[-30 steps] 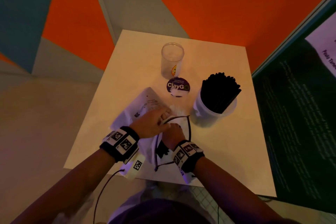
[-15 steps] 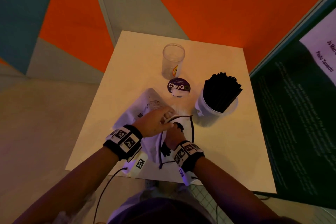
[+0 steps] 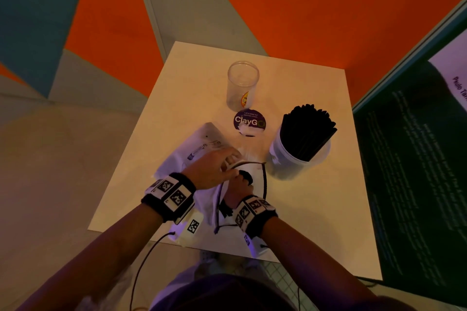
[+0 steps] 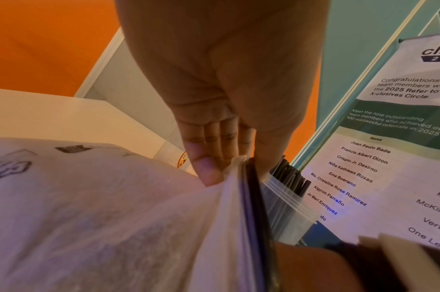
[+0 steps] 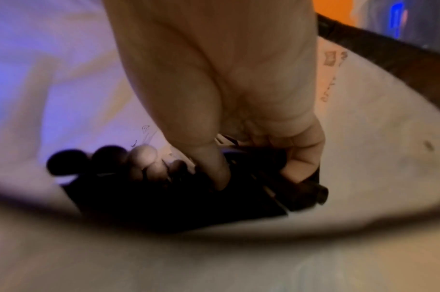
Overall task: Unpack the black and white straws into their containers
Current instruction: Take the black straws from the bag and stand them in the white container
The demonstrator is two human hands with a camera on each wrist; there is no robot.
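Right wrist view shows a bundle of black plastic straws (image 5: 179, 197) lying at the bottom of a white plastic bag with a dark-trimmed mouth (image 5: 364, 158); the right hand (image 5: 214, 98) reaches down into the bag and its fingers (image 5: 304, 158) and thumb curl around the top of the bundle, gripping it. The straw ends stick out just past the fingertips on both sides of the hand. From the head camera, the right hand (image 3: 237, 184) is sunk into the bag's opening (image 3: 252, 166), with a dark straw end showing at the knuckles.

The left hand (image 3: 214, 169) sits just left of the opening, and the left wrist view shows its fingers (image 4: 204, 158) and thumb pinching the bag's rim (image 4: 249, 197), holding the mouth up and apart.

Just beyond the bag on the pale square table (image 3: 316, 209), to the right, stands a white cylindrical container (image 3: 290, 159) packed with upright black straws (image 3: 308, 131). Farther back stands a clear plastic cup (image 3: 242, 86), and between it and the bag lies a round purple sticker marked "ClayGo" (image 3: 249, 121). A dark green printed banner (image 3: 417, 171) stands at the right of the table.
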